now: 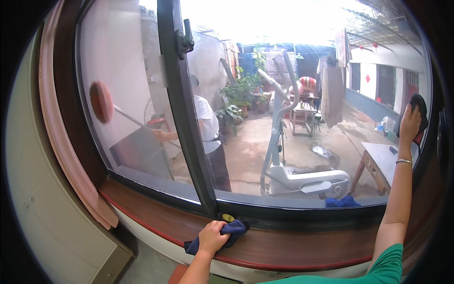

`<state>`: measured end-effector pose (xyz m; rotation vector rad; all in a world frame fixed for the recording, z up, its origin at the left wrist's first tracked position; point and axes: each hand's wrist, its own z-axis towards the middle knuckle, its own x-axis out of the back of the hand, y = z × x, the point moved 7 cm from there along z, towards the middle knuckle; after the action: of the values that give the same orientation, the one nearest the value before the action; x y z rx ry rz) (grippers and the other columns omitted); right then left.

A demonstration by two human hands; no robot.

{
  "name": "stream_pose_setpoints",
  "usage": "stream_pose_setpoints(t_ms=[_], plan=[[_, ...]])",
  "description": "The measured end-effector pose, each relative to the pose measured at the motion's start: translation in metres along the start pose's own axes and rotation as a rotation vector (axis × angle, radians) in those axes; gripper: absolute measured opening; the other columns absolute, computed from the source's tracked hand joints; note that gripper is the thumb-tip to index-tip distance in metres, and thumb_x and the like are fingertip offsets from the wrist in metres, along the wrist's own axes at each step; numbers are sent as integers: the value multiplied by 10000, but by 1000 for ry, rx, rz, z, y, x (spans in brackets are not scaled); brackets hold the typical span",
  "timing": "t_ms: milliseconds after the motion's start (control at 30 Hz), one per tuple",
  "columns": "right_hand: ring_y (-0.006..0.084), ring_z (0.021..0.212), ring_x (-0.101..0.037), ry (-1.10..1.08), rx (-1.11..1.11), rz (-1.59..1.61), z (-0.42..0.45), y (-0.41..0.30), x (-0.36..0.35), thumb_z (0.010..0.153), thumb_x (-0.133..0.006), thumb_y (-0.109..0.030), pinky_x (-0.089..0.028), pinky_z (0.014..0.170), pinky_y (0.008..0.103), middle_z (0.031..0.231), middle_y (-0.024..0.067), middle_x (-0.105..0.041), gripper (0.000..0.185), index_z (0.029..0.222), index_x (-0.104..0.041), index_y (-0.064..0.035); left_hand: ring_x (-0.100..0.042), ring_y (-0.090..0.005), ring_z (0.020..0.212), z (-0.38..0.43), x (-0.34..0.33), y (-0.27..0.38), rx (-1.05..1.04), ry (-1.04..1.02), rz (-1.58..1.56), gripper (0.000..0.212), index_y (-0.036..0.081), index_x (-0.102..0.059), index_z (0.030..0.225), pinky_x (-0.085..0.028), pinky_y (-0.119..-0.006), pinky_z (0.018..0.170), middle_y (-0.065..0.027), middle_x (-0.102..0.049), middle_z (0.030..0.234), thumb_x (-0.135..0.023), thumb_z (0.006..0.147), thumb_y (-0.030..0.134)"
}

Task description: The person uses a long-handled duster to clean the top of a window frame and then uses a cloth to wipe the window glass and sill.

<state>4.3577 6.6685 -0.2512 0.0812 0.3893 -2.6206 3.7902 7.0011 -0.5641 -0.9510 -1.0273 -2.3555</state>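
Observation:
On the brown windowsill [301, 245], my left hand [212, 237] grips a crumpled dark blue cloth [236, 229] near the foot of the black window mullion [184, 117]. A small yellow object [227, 217] lies just behind the cloth, partly hidden. My right arm reaches up to the right side of the window glass [248, 142]. There my right hand [410, 122] holds a black pad [420, 106] with some red at its lower edge, flat against the pane beside the frame. My fingers are spread over the pad, and a thin dark cord seems to hang below it.
Outside, a person [209, 124] holds a pole with a round orange pad [101, 102] at the left pane. An elliptical trainer [283, 170], a white-topped table [379, 156] and a blue cloth [342, 201] are beyond the glass. Indoors, a pink curtain [67, 135] and a cabinet [53, 206] stand left.

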Motion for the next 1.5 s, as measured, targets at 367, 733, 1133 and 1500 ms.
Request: stream_pose_setpoints(t_ms=[367,733,1133,1500], plan=[[266,1083,-480,223,555,687,16,-440,207,779,-510,-220,-354,879,449,1104,98,-536,289,1023,-562,-75,-575,-256,862,-3,0,-9,1,-16,-31,262,108,-626,883,-471,-349,737,-63,-598,871,-610,650,227],[231,737,-604,86,778,1064,-92,-525,268,735,-521,-106,-497,607,346,953,76,-555,249,976,-563,-58,-569,-263,880,-6,0,-9,-20,-3,-47,267,121,-625,898,-470,-363,749,-59,-599,905,-607,651,221],[242,894,-566,15,798,983,-59,-535,256,791,-486,-131,-455,755,346,1010,74,-535,148,919,-531,-72,-567,-261,883,-6,1,-9,-22,7,-46,272,115,-625,912,-464,-379,750,-57,-596,917,-570,674,233],[258,846,-578,-302,1364,1357,-192,-487,286,739,-506,-130,-460,748,330,830,94,-589,101,765,-593,-88,-570,-263,880,-4,0,-8,-3,-7,-37,268,118,-630,905,-468,-371,759,-65,-600,916,-580,671,239]])
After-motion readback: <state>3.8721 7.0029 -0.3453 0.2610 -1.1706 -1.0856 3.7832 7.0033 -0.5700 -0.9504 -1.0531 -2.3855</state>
